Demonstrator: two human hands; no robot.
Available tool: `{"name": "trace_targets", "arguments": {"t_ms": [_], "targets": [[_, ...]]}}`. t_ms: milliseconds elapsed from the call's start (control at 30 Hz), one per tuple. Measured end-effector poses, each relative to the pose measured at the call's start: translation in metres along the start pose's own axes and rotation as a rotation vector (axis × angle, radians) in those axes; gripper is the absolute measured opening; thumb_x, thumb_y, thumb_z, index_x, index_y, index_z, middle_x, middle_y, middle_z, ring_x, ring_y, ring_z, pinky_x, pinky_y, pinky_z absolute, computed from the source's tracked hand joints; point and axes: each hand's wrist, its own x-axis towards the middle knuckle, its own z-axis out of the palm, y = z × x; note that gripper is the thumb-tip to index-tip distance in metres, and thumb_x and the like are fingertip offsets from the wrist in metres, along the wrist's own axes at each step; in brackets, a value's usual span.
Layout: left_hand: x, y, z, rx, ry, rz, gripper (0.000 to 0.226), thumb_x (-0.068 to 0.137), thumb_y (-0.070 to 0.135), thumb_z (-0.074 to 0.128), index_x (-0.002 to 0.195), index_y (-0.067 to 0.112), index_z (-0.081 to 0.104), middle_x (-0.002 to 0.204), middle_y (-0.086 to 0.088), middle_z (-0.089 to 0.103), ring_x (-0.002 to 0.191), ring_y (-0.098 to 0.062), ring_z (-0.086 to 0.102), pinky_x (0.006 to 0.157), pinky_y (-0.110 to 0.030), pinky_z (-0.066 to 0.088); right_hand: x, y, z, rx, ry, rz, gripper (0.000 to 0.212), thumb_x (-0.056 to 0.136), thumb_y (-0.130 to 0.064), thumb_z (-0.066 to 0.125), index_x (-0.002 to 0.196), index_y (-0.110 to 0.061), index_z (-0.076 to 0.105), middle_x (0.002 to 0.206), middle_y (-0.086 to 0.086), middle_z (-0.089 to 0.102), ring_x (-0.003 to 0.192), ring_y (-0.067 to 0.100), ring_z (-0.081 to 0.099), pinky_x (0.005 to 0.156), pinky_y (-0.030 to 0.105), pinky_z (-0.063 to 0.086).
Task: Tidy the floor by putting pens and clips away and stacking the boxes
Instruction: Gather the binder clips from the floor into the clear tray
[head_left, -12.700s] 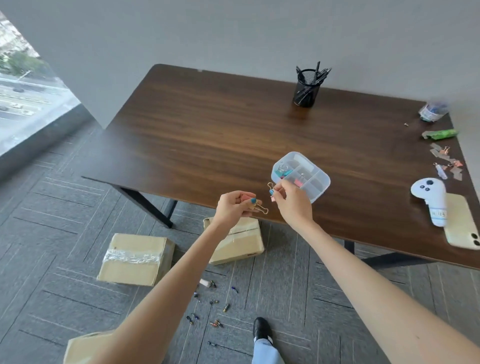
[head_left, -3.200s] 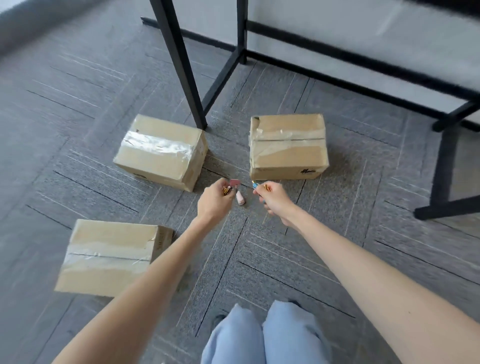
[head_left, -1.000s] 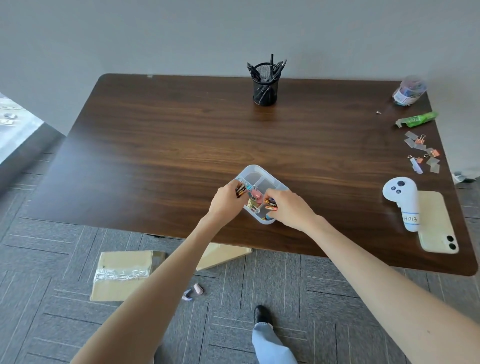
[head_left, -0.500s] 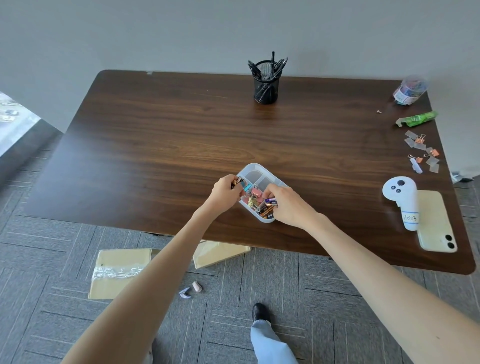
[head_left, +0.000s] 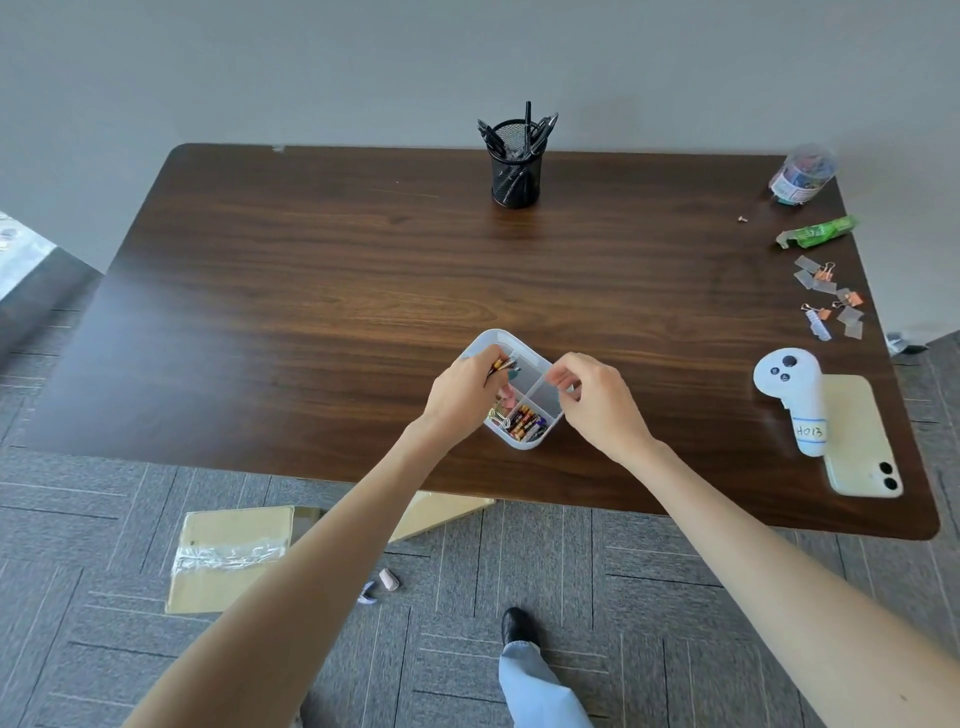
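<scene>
A clear plastic divided box (head_left: 545, 397) sits near the front edge of the dark wooden table (head_left: 363, 270), with coloured binder clips (head_left: 522, 421) in its near compartments. My left hand (head_left: 462, 392) is over the box's left side, fingers pinched on a few clips. My right hand (head_left: 592, 400) hovers at the box's right side, fingertips loosely curled with nothing seen in them. A black mesh pen cup (head_left: 515, 169) full of pens stands at the back. On the floor lie a taped cardboard box (head_left: 228, 556), part of a second box (head_left: 441, 512) under the table, and two small pale items (head_left: 382, 584).
At the table's right edge lie a white controller (head_left: 795, 395), a yellow phone (head_left: 862, 441), loose clips and clear tabs (head_left: 831, 299), a green wrapper (head_left: 821, 231) and a clear jar of clips (head_left: 802, 174). My shoe (head_left: 517, 626) stands on grey carpet tiles.
After gathering clips off the floor, I stood up to the table. In the last second my right hand dropped its clips into the box and drew back; my left hand still holds some.
</scene>
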Motion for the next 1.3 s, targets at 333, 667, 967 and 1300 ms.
{"name": "trace_targets", "arguments": {"t_ms": [333,667,967,1300], "targets": [[0.018,0.043,0.038,0.185,-0.03,0.211,0.02,0.096,0.015,0.053,0.112,0.01,0.064,0.109,-0.006,0.053,0.077,-0.024,0.061,0.058,-0.028,0.042,-0.005,0.024,0.002,0.148,0.173,0.246,0.017,0.086,0.002,0.06,0.096,-0.011,0.067,0.095,0.003,0.07,0.087,0.014,0.064,0.078,0.028,0.056],[0.022,0.039,0.046,0.336,-0.096,0.156,0.036,0.086,0.02,0.07,0.121,0.021,0.06,0.116,-0.002,0.06,0.093,-0.024,0.067,0.078,-0.034,0.059,-0.008,0.03,0.009,0.2,0.108,0.289,0.017,0.086,0.002,0.059,0.094,-0.01,0.067,0.09,0.001,0.07,0.084,0.011,0.062,0.07,0.016,0.048],[0.01,0.044,0.04,0.082,-0.024,0.125,0.036,0.085,-0.002,0.06,0.117,0.015,0.055,0.119,-0.006,0.06,0.098,-0.023,0.066,0.072,-0.032,0.057,-0.009,0.026,0.009,0.181,0.127,0.288,0.015,0.086,0.0,0.061,0.093,-0.011,0.066,0.092,0.0,0.069,0.085,0.01,0.063,0.076,0.027,0.056],[-0.017,0.033,0.021,0.131,0.095,0.143,0.019,0.09,0.008,0.056,0.106,0.015,0.062,0.107,-0.002,0.06,0.09,-0.02,0.063,0.059,-0.034,0.052,-0.015,-0.009,0.001,0.085,0.13,0.191,0.014,0.086,0.0,0.059,0.092,-0.011,0.064,0.097,-0.001,0.064,0.08,0.01,0.059,0.068,0.027,0.055]]}}
